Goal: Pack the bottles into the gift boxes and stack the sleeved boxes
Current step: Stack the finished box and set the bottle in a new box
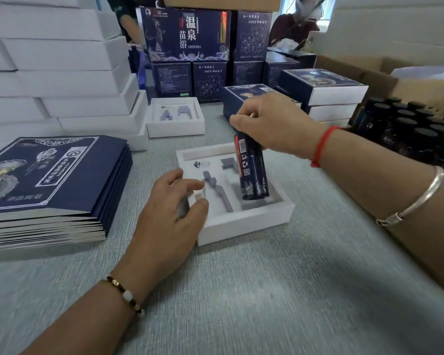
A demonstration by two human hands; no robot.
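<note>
Loading bottles into the open gift box point(244, 221) is the step I judge to be in hand. From the head view, my right hand point(272, 124) reaches in from the right edge of the table point(267, 290), wrist bent down, fingers closed around the caps of two dark bottles point(253, 170) held side by side. The pair stands nearly upright, tilted a little, with the bases down in the right-hand recess of the box's white insert. Whether they already touch the bottom of the recess I cannot tell.

My left hand point(172, 208) lies over the near left corner of the box, palm down, fingers loosely curled. It seems to pinch something small and grey between thumb and forefinger, but blur hides what it is, so I cannot say whether it grips anything.

As I read it, the next move calls for tipping the bottles flat into the cut-outs while the left hand steadies the box.

Flat blue sleeves point(49, 175) are stacked at the left edge, more bottles point(408, 129) wait in a carton at the right edge, and sleeved boxes point(323, 85) are stacked towards the far right.
</note>
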